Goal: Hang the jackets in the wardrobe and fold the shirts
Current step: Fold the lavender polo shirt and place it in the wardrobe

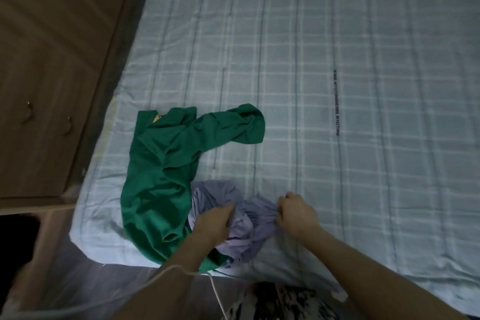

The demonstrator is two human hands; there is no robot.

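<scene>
A crumpled lilac shirt (244, 228) lies near the front edge of the bed (337, 86). My left hand (214, 222) grips a bunch of its cloth on the left side. My right hand (294, 212) pinches its right edge with curled fingers. A green shirt (161, 176) lies spread and wrinkled to the left of the lilac one, one sleeve reaching toward the bed's middle. The lilac shirt partly overlaps the green shirt's lower right edge.
A wooden wardrobe (52, 73) with small metal handles stands left of the bed. The bed is covered with a pale blue checked sheet. A white cable (215, 291) hangs near my body at the bottom.
</scene>
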